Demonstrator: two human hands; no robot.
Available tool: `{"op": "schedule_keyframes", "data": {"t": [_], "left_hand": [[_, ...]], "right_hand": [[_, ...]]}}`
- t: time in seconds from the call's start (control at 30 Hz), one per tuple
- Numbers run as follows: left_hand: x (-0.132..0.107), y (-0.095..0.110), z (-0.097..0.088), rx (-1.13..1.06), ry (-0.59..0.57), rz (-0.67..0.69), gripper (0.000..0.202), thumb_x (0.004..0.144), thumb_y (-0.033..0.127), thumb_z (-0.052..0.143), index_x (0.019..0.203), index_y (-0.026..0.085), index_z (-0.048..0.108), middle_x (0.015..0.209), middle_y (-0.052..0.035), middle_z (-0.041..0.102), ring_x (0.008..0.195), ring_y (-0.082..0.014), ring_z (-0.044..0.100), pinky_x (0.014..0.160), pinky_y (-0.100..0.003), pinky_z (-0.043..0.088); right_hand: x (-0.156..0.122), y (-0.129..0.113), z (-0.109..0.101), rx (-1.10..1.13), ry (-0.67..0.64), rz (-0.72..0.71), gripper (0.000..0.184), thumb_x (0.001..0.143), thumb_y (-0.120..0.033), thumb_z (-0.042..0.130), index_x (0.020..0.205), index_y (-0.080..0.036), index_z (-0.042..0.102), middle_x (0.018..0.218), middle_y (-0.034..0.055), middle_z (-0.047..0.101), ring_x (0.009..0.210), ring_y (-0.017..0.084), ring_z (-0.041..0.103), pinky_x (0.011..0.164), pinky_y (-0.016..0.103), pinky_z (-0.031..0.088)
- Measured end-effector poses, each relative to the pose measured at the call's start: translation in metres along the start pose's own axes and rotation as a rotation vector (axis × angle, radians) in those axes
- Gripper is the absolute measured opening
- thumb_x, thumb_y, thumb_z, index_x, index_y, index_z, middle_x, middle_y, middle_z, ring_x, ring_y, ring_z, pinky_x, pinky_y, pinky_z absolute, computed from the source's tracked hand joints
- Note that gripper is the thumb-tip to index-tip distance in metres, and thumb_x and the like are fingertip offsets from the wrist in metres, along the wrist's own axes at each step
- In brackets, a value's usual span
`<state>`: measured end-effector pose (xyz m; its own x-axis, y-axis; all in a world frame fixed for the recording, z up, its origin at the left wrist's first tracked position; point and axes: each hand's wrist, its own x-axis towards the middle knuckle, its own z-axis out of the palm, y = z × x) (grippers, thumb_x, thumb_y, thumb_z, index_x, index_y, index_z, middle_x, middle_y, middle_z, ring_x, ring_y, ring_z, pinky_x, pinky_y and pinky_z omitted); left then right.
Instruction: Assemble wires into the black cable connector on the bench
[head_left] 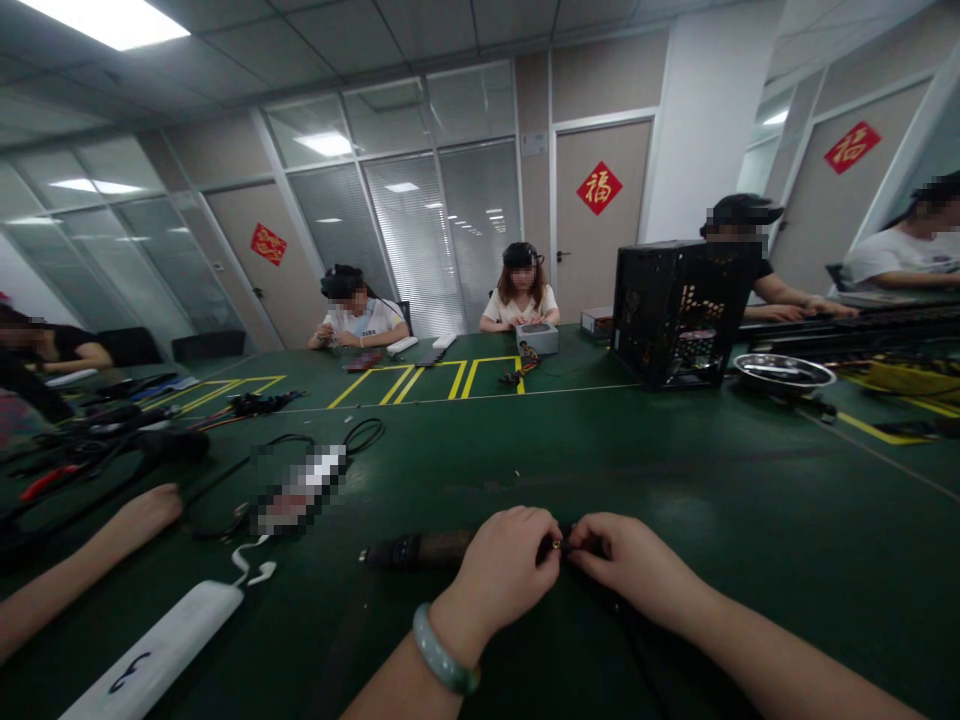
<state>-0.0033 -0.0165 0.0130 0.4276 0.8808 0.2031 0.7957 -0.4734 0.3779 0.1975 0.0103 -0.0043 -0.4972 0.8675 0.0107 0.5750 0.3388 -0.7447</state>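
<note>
My left hand [510, 560], with a pale green bangle at the wrist, is closed round the rear end of a dark electric screwdriver [442, 549]. The screwdriver lies along the green table, its metal tip pointing left. My right hand [630, 560] pinches a small dark cable plug [568, 546] right by the screwdriver's end. Between the fingertips a small brass-coloured part shows; whether plug and screwdriver are joined, I cannot tell. A black cord [619, 612] runs down from my right hand towards the near edge.
A co-worker's hand [154, 508] rests on the table at left, near a blurred-out device [304, 490] with a black cable. A white power strip or case [161, 650] lies at lower left. Further off are a black computer case [652, 315], a metal bowl [784, 370], a power supply [538, 338] and several people.
</note>
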Motion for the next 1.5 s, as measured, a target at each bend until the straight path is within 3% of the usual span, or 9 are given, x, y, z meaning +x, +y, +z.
{"op": "schedule_keyframes", "data": {"t": [0.53,0.7,0.9,1.07,1.27,1.5], "left_hand": [[-0.0003,-0.0004,-0.0035,0.002,-0.035,0.029,0.009,0.090,0.024,0.059,0.098,0.024,0.062,0.100,0.0009,0.063,0.096,-0.0185,0.057,0.087,-0.031,0.042],[-0.0003,-0.0006,-0.0024,0.010,-0.018,0.007,0.018,0.088,0.025,0.062,0.105,0.026,0.059,0.101,0.0003,0.063,0.096,-0.0200,0.057,0.086,-0.033,0.042],[0.0008,0.0000,-0.0018,0.029,-0.062,-0.026,0.007,0.087,0.025,0.061,0.093,0.023,0.058,0.096,0.0002,0.062,0.092,-0.0198,0.057,0.082,-0.032,0.043],[0.0009,-0.0013,-0.0017,0.024,-0.053,-0.003,0.008,0.088,0.027,0.062,0.095,0.024,0.059,0.096,0.0003,0.062,0.092,-0.0197,0.057,0.083,-0.032,0.043],[-0.0003,-0.0001,-0.0028,0.001,-0.044,-0.010,0.020,0.082,0.017,0.062,0.100,0.024,0.057,0.098,0.0006,0.061,0.092,-0.0191,0.056,0.084,-0.032,0.043],[-0.0021,0.0014,-0.0029,0.004,-0.017,-0.019,0.019,0.080,0.015,0.056,0.097,0.023,0.056,0.098,-0.0003,0.061,0.091,-0.0192,0.056,0.085,-0.033,0.044]], "right_hand": [[-0.0004,-0.0017,0.0000,0.008,0.005,0.012,0.011,0.086,-0.026,0.058,0.087,-0.023,0.068,0.082,-0.0018,0.069,0.075,0.016,0.063,0.064,0.022,0.042],[0.0010,-0.0003,0.0016,-0.006,0.021,-0.001,0.010,0.085,-0.025,0.059,0.086,-0.022,0.068,0.082,-0.0019,0.069,0.076,0.016,0.062,0.064,0.022,0.042],[0.0005,0.0006,0.0022,-0.025,0.007,0.008,0.011,0.086,-0.026,0.059,0.087,-0.022,0.069,0.082,-0.0009,0.069,0.075,0.016,0.062,0.064,0.022,0.042],[0.0002,0.0006,0.0018,-0.013,0.011,-0.016,0.011,0.086,-0.025,0.058,0.087,-0.024,0.069,0.083,-0.0026,0.069,0.075,0.015,0.062,0.064,0.022,0.042],[0.0008,-0.0006,0.0020,-0.031,0.029,0.006,0.010,0.085,-0.025,0.060,0.087,-0.023,0.069,0.084,-0.0013,0.070,0.076,0.016,0.062,0.065,0.022,0.043],[0.0002,-0.0009,0.0006,-0.042,0.047,0.046,0.009,0.085,-0.024,0.059,0.085,-0.021,0.068,0.082,-0.0004,0.069,0.074,0.016,0.063,0.063,0.023,0.043]]}}
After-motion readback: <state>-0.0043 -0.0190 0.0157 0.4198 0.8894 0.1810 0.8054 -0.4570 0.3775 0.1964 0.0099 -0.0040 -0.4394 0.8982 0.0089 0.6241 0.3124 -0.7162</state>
